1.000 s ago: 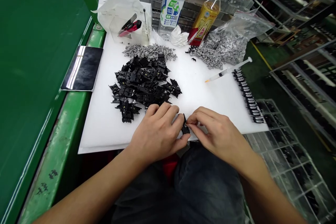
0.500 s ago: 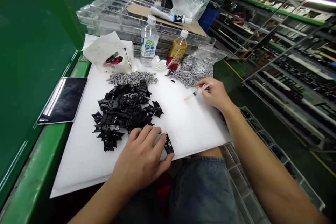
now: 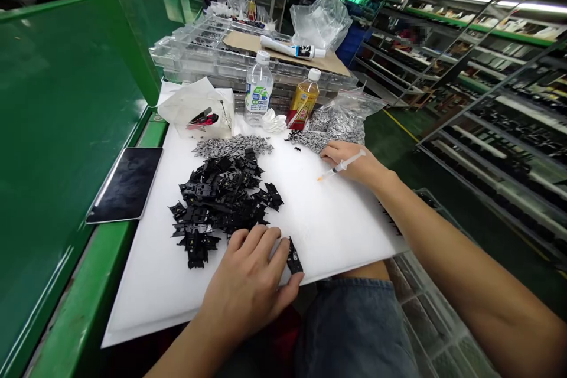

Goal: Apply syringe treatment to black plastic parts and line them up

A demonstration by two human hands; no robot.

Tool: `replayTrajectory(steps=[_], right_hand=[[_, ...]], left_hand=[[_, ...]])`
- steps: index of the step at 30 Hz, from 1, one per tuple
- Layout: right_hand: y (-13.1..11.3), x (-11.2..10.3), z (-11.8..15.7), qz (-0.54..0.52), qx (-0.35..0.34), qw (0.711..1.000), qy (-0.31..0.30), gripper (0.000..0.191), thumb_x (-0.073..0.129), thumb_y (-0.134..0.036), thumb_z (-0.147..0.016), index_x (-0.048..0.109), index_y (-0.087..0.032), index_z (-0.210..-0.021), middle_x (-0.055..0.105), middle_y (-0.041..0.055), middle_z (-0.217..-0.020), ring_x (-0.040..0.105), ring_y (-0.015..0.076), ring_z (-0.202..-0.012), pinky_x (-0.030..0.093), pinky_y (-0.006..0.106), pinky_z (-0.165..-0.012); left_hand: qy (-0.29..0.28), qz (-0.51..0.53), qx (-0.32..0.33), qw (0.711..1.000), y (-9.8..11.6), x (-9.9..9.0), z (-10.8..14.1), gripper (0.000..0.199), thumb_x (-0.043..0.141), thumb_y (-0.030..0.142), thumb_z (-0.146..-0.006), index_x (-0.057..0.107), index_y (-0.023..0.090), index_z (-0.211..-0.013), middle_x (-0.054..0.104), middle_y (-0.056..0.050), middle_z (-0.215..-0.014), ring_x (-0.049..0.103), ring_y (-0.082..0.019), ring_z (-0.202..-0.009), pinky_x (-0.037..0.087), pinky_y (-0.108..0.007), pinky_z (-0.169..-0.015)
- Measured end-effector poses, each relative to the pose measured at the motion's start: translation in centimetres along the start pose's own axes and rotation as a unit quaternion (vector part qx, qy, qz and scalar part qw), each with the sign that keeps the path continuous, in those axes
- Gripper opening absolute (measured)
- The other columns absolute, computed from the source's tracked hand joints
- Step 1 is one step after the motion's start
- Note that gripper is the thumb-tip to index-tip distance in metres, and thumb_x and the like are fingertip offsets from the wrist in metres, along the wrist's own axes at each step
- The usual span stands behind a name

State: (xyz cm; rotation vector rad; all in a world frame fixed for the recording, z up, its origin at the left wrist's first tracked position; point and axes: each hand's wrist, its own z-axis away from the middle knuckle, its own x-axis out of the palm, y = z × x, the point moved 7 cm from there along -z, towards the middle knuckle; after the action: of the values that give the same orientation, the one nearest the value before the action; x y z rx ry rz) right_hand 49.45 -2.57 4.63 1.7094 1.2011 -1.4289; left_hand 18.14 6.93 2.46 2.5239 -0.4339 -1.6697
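Note:
My left hand (image 3: 254,269) is closed on a small black plastic part (image 3: 293,257) at the front edge of the white foam sheet (image 3: 345,236). Its fingers rest beside a heap of similar black parts (image 3: 221,195). A syringe (image 3: 342,166) with an orange tip is tucked in my right hand (image 3: 352,163), its tip pointing down and left towards the sheet. The fingertips of this hand are bent at the edge of a pile of small grey pieces (image 3: 310,140); whether they pinch one is hidden.
Another grey pile (image 3: 234,146) lies behind the black heap. At the back stand a clear bottle (image 3: 259,91), a yellow-labelled bottle (image 3: 304,100), an open white container (image 3: 199,115) and a bag of grey pieces (image 3: 345,118). A tablet (image 3: 128,183) lies left; clear trays (image 3: 190,47) are stacked behind.
My right hand has shifted to the grey pile, and the syringe now lies across it instead of in a pen-like grip. My left hand keeps its hold; the camera view has shifted.

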Motion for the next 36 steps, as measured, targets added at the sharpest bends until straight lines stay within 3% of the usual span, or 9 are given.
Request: replayTrajectory(steps=[4, 8, 9, 13, 16, 20, 25, 29, 36], right_hand=[[0.2, -2.3, 3.0, -0.021, 0.035, 0.995, 0.086, 0.016, 0.054, -0.021, -0.101, 0.069, -0.022, -0.095, 0.072, 0.0087, -0.097, 0.064, 0.0214, -0.086, 0.046, 0.033, -0.075], [-3.0, -4.9, 10.6, -0.051, 0.1, 0.971, 0.212, 0.012, 0.054, -0.025, -0.105, 0.066, -0.022, -0.105, 0.07, 0.007, -0.095, 0.065, 0.0211, -0.08, 0.051, 0.034, -0.073], [-4.7, -4.7, 12.3, -0.065, 0.098, 0.97, 0.213, 0.009, 0.056, -0.024, -0.104, 0.065, -0.023, -0.104, 0.071, 0.0056, -0.094, 0.067, 0.021, -0.081, 0.053, 0.034, -0.074], [-12.5, -1.5, 15.9, -0.151, 0.006, 0.984, 0.092, 0.019, 0.063, -0.012, -0.1, 0.069, -0.024, -0.113, 0.076, 0.0051, -0.101, 0.071, 0.0216, -0.091, 0.056, 0.038, -0.081], [-14.1, -0.7, 16.4, -0.127, 0.013, 0.987, 0.102, 0.019, 0.066, -0.011, -0.098, 0.072, -0.023, -0.112, 0.074, 0.0061, -0.1, 0.07, 0.0223, -0.092, 0.055, 0.04, -0.082], [-12.7, -0.8, 16.1, -0.165, 0.043, 0.98, 0.1, 0.016, 0.069, -0.015, -0.098, 0.075, -0.023, -0.11, 0.072, 0.0074, -0.101, 0.071, 0.022, -0.093, 0.059, 0.038, -0.08], [-12.5, -1.4, 16.1, -0.173, 0.014, 0.98, 0.096, 0.016, 0.07, -0.014, -0.097, 0.078, -0.023, -0.106, 0.074, 0.0067, -0.099, 0.072, 0.0209, -0.089, 0.06, 0.037, -0.078], [-11.9, -1.3, 16.1, -0.206, 0.054, 0.972, 0.095, 0.015, 0.073, -0.015, -0.096, 0.079, -0.025, -0.105, 0.075, 0.0057, -0.099, 0.073, 0.0206, -0.088, 0.059, 0.036, -0.076], [-11.8, -0.9, 15.2, -0.289, 0.099, 0.952, 0.024, 0.009, 0.077, -0.016, -0.095, 0.075, -0.025, -0.095, 0.074, 0.0029, -0.094, 0.07, 0.0189, -0.086, 0.056, 0.035, -0.076]], left_hand=[[0.006, -0.004, 0.005, 1.0, 0.1, -0.1, 0.0, 0.031, 0.062, 0.043, -0.103, 0.068, 0.017, -0.119, 0.072, -0.012, -0.124, 0.063, -0.031, -0.111, 0.046, -0.048, -0.089], [0.012, -0.007, 0.006, 1.0, 0.1, -0.1, -0.1, 0.032, 0.061, 0.043, -0.103, 0.069, 0.016, -0.119, 0.072, -0.011, -0.121, 0.063, -0.031, -0.109, 0.045, -0.048, -0.088], [0.008, -0.006, 0.006, 1.0, 0.1, -0.1, -0.1, 0.032, 0.061, 0.043, -0.103, 0.069, 0.016, -0.118, 0.072, -0.011, -0.12, 0.063, -0.031, -0.109, 0.045, -0.048, -0.087], [-0.001, -0.009, 0.008, 1.0, 0.2, 0.1, -0.2, 0.032, 0.059, 0.043, -0.104, 0.07, 0.016, -0.117, 0.072, -0.011, -0.119, 0.063, -0.031, -0.11, 0.045, -0.049, -0.087], [-0.003, -0.015, 0.012, 1.0, 0.3, 0.1, -0.2, 0.033, 0.058, 0.043, -0.105, 0.07, 0.015, -0.118, 0.071, -0.011, -0.119, 0.063, -0.031, -0.11, 0.044, -0.048, -0.087], [-0.005, -0.023, 0.018, 1.0, 0.3, 0.1, -0.3, 0.035, 0.057, 0.044, -0.106, 0.07, 0.014, -0.12, 0.071, -0.012, -0.12, 0.063, -0.031, -0.11, 0.042, -0.048, -0.086], [-0.006, -0.023, 0.021, 0.999, 0.4, 0.2, -0.2, 0.037, 0.057, 0.045, -0.106, 0.071, 0.014, -0.121, 0.072, -0.012, -0.122, 0.062, -0.031, -0.11, 0.042, -0.048, -0.088], [-0.004, -0.025, 0.024, 0.999, 0.4, 0.2, -0.3, 0.036, 0.057, 0.044, -0.105, 0.072, 0.013, -0.119, 0.072, -0.012, -0.122, 0.062, -0.031, -0.109, 0.043, -0.048, -0.087], [-0.002, -0.021, 0.021, 1.0, 0.5, 0.3, -0.4, 0.038, 0.058, 0.046, -0.104, 0.073, 0.014, -0.119, 0.073, -0.012, -0.121, 0.064, -0.032, -0.108, 0.043, -0.048, -0.085]])
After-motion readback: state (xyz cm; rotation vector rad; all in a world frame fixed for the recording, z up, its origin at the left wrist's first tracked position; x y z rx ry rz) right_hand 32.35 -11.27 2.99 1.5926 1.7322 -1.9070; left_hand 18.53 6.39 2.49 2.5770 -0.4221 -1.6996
